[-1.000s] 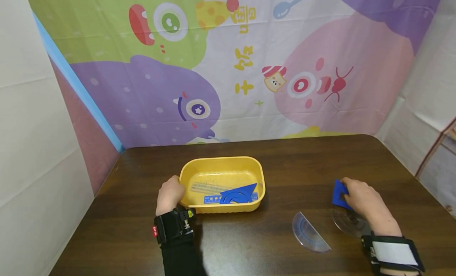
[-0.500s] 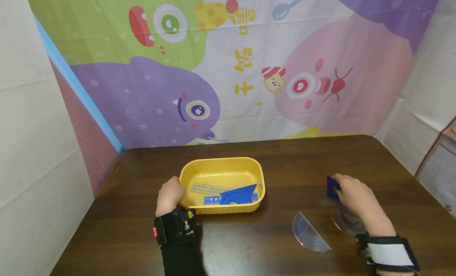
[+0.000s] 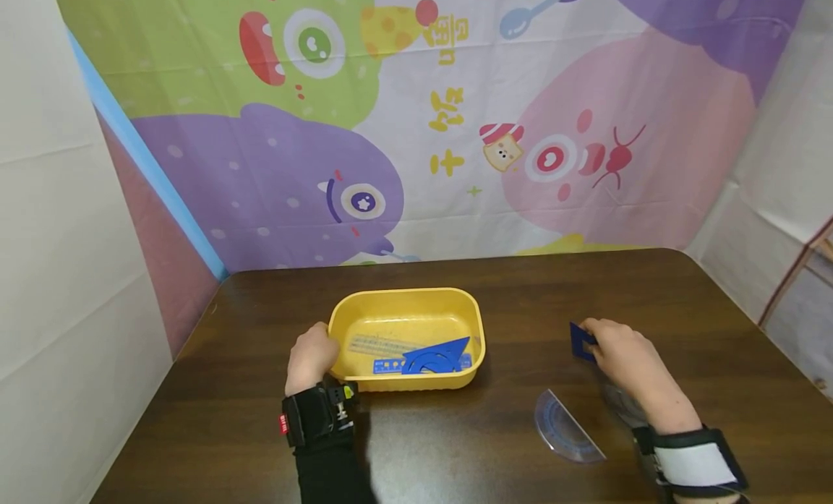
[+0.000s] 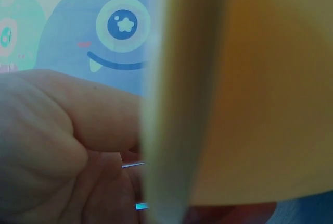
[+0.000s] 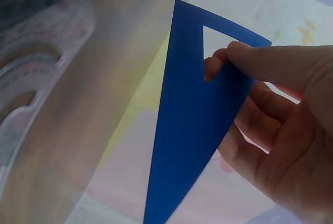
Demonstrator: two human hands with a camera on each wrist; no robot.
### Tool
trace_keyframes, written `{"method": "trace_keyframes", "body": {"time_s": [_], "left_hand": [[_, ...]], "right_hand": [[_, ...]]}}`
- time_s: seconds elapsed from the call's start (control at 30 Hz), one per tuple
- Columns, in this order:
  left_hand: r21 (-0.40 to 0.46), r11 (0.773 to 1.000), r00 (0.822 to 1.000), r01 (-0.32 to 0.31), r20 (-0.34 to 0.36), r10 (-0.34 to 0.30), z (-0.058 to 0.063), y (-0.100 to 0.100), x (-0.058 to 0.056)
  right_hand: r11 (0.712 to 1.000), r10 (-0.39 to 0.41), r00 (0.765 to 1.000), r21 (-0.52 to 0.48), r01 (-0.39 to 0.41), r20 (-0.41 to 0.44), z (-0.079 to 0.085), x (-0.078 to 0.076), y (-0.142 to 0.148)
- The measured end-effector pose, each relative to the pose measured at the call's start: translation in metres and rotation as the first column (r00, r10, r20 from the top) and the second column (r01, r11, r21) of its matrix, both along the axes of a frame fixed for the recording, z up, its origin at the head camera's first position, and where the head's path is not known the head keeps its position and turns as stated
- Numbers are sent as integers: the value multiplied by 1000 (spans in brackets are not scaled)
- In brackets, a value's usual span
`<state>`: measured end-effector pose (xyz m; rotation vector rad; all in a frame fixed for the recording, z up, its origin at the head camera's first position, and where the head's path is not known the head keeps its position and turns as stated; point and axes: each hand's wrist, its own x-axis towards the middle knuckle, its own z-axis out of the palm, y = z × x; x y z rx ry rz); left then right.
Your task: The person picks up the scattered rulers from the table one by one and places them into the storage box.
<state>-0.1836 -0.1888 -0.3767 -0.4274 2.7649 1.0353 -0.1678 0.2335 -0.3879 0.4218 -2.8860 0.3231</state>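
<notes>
At the left end of a yellow plastic basin (image 3: 416,382), my left hand (image 3: 312,356) grips the wall; the left wrist view shows the thumb side pressed against the basin's rim (image 4: 179,99). My right hand (image 3: 631,363) pinches a blue set square (image 5: 179,114) by its short end, fingertips showing through the triangular cutout. The set square is held up above the table, to the right of the basin. Inside the basin lie a clear ruler (image 3: 380,345), a blue ruler (image 3: 387,366) and a blue triangle (image 3: 452,346) with a blue protractor (image 3: 432,361).
A clear half-round protractor (image 3: 565,430) lies on the dark wooden table (image 3: 455,446) between basin and right arm. Another clear protractor (image 5: 36,62) is partly under the right forearm in the head view. A cartoon-printed cloth (image 3: 442,222) hangs along the table's back edge.
My right hand has moved left toward the basin, lifting the blue set square past the clear protractor. The left hand and the basin stay in place.
</notes>
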Motion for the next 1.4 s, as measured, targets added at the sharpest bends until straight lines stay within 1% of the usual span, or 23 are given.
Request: {"method": "trace_keyframes", "body": {"time_s": [0.2, 0.47, 0.7, 0.87, 1.03, 1.27, 1.4], "left_hand": [[-7, 1000, 1000, 6, -3, -6, 1, -1, 0], [-11, 1000, 1000, 15, -2, -15, 1, -1, 1], [-2, 1000, 1000, 13, 3, -13, 1, 1, 0], [-15, 1000, 1000, 15, -8, -15, 2, 0, 2], [-10, 1000, 1000, 17, -3, -17, 3, -1, 2], [-6, 1000, 1000, 20, -4, -20, 2, -2, 2], [-10, 1000, 1000, 19, -7, -19, 3, -2, 1]], "right_hand": [[999, 36, 999, 16, -36, -29, 7, -2, -14], [996, 86, 993, 1, -86, -77, 14, -4, -36], [996, 91, 990, -4, -92, -107, 20, -6, -48], [995, 95, 991, -12, -96, -92, 28, -11, -59], [993, 113, 991, -11, -114, -72, 33, -16, -73], [987, 150, 979, -28, -155, -142, 34, -21, -86], [986, 157, 975, -38, -165, -158, 34, -24, -92]]}}
